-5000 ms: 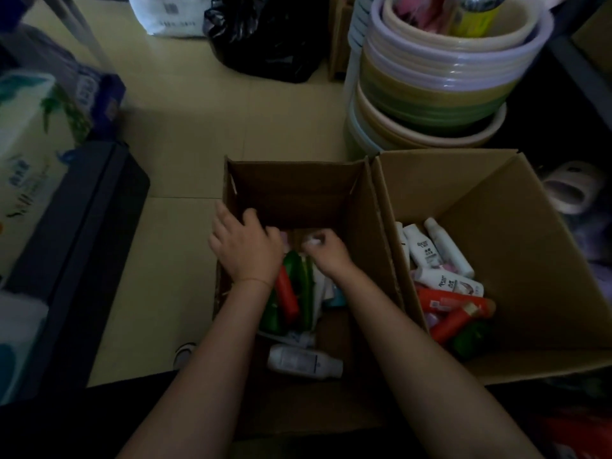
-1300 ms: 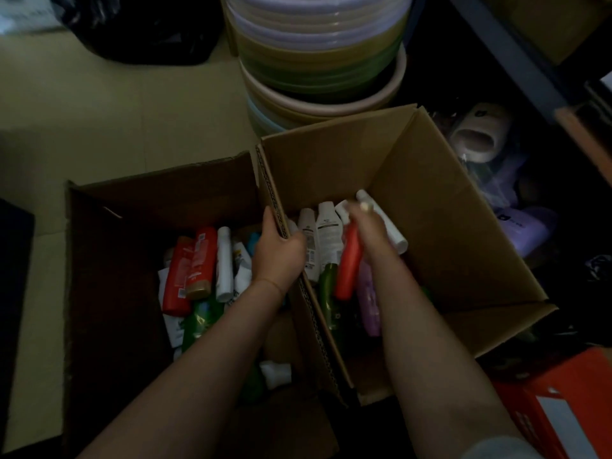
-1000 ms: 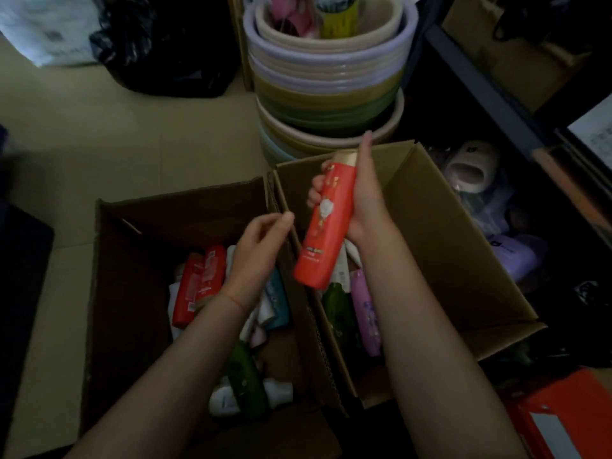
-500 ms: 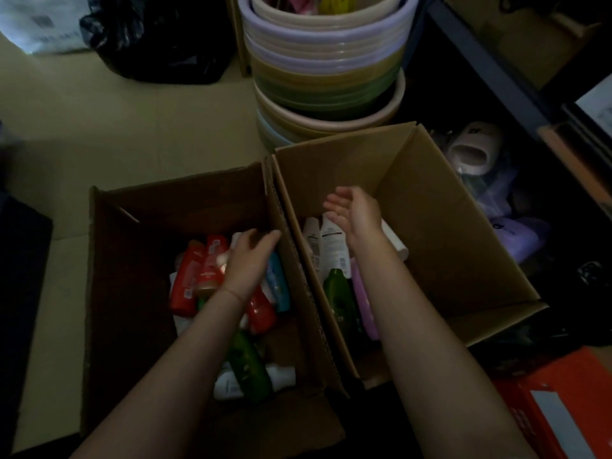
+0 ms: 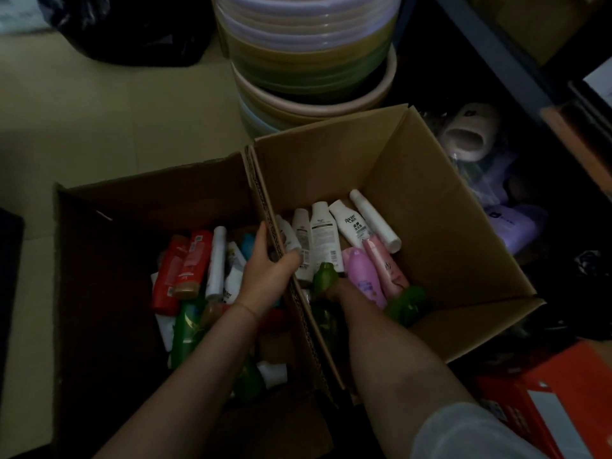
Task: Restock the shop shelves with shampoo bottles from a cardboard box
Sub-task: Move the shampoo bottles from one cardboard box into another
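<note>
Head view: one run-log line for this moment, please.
left hand: grips wall between boxes | right hand: down in right box at green bottle, grip unclear | left box: holds mixed bottles | shelving: none yet

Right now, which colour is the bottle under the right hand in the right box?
Green bottle, best seen in the head view; the right hand reaches onto it.

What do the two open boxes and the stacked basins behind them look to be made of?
Right box and left box: corrugated cardboard, matte brown; fluting shows along the shared top edges. Stacked basins: probably moulded plastic, smooth with a slight sheen, in pastel purple, green and pink, thin nested rims.
</note>
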